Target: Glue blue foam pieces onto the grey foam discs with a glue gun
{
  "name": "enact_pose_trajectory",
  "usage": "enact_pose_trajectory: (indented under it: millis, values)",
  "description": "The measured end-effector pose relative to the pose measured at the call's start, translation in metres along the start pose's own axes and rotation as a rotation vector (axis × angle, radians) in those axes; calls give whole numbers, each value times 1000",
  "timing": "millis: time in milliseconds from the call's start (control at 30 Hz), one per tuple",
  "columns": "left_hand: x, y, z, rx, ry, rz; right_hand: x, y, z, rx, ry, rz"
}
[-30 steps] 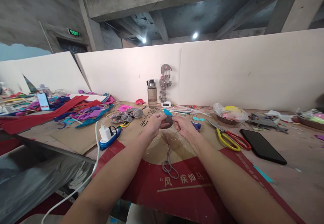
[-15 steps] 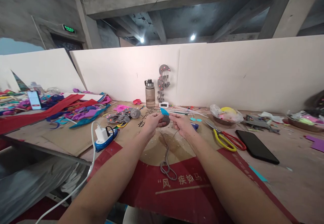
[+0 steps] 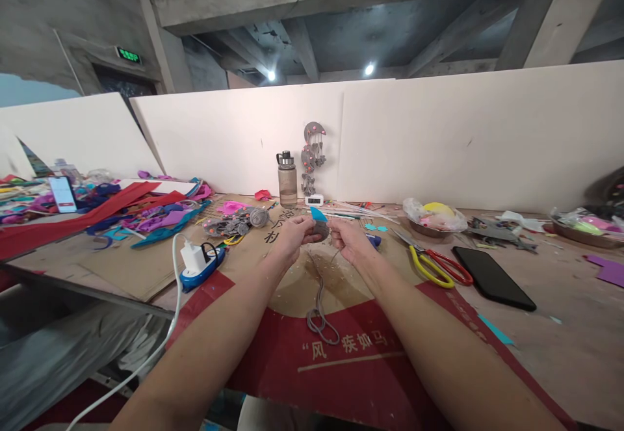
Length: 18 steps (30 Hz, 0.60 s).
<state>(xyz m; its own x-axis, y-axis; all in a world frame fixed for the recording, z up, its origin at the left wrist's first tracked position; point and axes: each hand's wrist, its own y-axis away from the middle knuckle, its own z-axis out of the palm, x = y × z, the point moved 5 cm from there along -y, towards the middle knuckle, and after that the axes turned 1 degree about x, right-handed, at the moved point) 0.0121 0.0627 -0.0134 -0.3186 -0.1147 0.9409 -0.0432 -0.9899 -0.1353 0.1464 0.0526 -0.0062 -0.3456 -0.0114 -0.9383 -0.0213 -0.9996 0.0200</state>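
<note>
My left hand (image 3: 293,237) is closed, pinching a small dark grey piece (image 3: 319,231) that looks like felt. A pointed bright blue piece (image 3: 318,214) stands up from its top edge. Just right of it, my right hand (image 3: 348,239) is closed with thumb and finger together; what lies in the pinch is too small to make out. A grey cord (image 3: 319,317) trails below the hands, loosely looped on the red and brown paper sheet (image 3: 341,379). One strand rises toward the right hand.
To the right lie scissors (image 3: 431,267) with yellow and red handles, a black phone (image 3: 492,278) and a bowl (image 3: 433,228). Left are a blue power strip (image 3: 202,272), grey felt ornaments (image 3: 236,222) and coloured felt scraps (image 3: 160,216). A bottle (image 3: 287,184) stands behind.
My right hand's fingertips have drawn slightly away from the blue piece, which shows more fully now. The left hand keeps its hold, and the view has shifted a little.
</note>
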Motion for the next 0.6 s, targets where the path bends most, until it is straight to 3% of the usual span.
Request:
enact_pose_trajectory:
  millis: [267, 467, 600]
  values:
    - [4, 3, 4, -104, 14, -15, -2, 1, -2, 0, -9, -11]
    - [2, 2, 2, -44, -12, -12, 1, 1, 0, -14, 4, -26]
    - [4, 1, -1, -2, 33, -11, -2, 3, 6, -105, 31, -47]
